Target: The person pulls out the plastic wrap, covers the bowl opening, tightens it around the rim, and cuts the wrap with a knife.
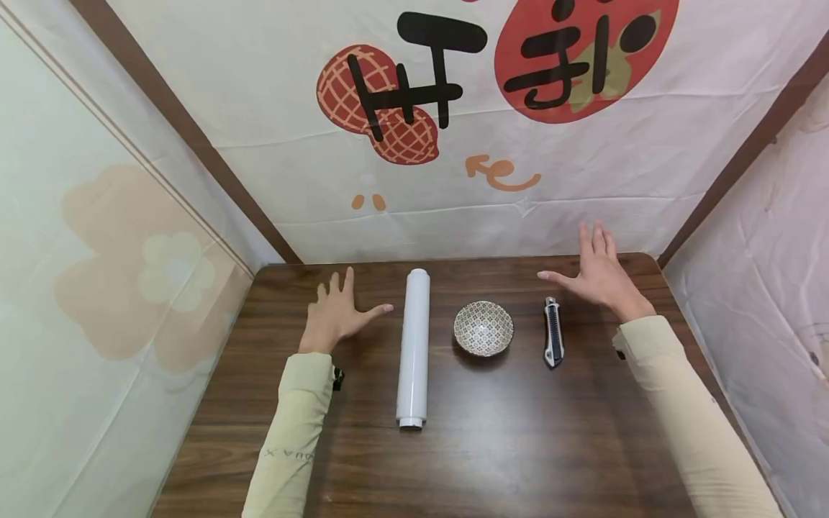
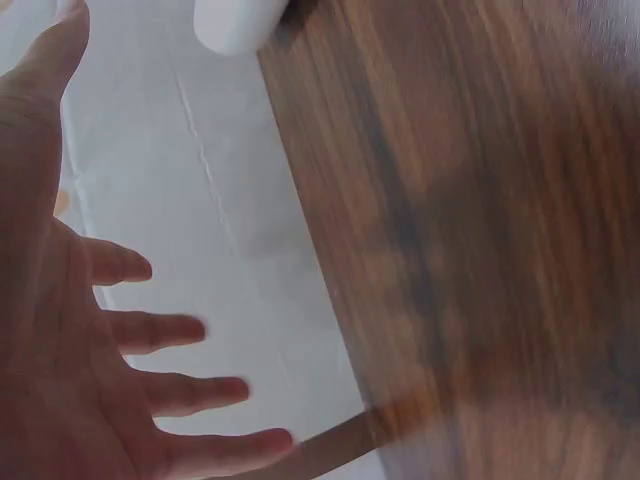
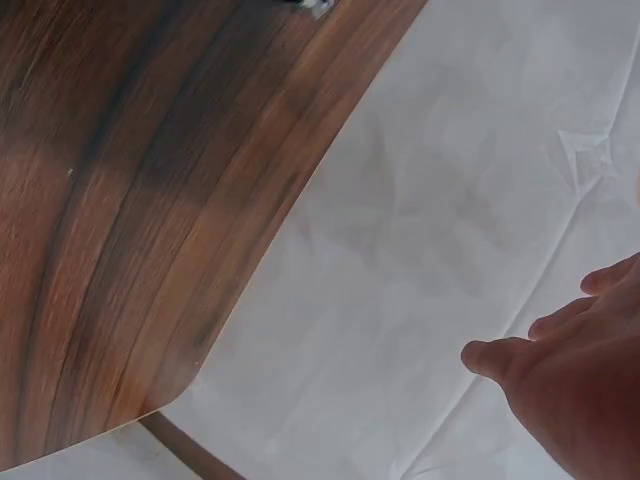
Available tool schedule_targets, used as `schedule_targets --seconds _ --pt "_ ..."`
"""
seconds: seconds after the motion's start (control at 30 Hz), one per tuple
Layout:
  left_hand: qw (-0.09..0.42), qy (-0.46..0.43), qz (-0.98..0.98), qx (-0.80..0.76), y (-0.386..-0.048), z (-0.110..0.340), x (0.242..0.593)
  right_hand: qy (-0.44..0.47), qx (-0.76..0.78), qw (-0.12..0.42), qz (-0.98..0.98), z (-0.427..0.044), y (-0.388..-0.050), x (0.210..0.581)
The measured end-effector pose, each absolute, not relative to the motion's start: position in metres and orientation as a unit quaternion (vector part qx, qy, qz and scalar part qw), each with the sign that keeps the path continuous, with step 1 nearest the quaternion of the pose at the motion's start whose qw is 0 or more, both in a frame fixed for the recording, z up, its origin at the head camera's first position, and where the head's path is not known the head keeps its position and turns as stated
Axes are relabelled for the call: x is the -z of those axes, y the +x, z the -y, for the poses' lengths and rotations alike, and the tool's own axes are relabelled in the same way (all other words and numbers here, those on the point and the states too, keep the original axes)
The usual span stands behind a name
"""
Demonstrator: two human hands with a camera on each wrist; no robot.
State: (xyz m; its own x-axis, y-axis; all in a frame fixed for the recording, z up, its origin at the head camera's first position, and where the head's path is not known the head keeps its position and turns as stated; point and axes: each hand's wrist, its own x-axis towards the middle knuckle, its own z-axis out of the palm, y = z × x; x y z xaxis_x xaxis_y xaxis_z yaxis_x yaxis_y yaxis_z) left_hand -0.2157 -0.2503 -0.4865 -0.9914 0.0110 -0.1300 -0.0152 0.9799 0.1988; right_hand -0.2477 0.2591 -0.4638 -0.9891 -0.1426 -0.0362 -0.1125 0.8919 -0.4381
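Left hand partly outside wrist view

Left to right on the table lie a roll, bowl and cutter.

Before you lies a table with a wood-grain top, smooth and softly shiny, carrying a glossy, plastic-looking white roll, a bowl that looks like glazed ceramic, and a cutter with silvery, metal-looking and dark parts. Your sleeves are matt cloth, lightly wrinkled. You face a creased, thin hanging sheet, cloth or plastic, you cannot tell which.
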Motion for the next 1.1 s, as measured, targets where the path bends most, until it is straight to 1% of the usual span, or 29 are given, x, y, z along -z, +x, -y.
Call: schedule_targets --seconds 0.27,0.53,0.77,0.87,0.97,1.1 --pt "0.083 0.007 -0.989 -0.125 -0.202 0.238 0.497 -0.090 0.228 0.039 -0.969 -0.242 -0.247 0.461" --pt "0.157 0.024 -0.957 -0.242 -0.189 0.226 0.516 -0.127 0.235 0.038 -0.963 -0.219 -0.245 0.465" --pt "0.180 0.026 -0.946 -0.268 -0.170 0.212 0.528 -0.147 0.257 0.067 -0.953 -0.193 -0.243 0.470" --pt "0.199 0.019 -0.942 -0.270 -0.161 0.208 0.530 -0.171 0.260 0.073 -0.948 -0.180 -0.242 0.474" --pt "0.218 0.019 -0.939 -0.264 -0.154 0.202 0.529 -0.200 0.268 0.065 -0.940 -0.166 -0.240 0.479" --pt "0.230 0.034 -0.938 -0.257 -0.144 0.193 0.529 -0.245 0.278 0.032 -0.928 -0.144 -0.232 0.485"
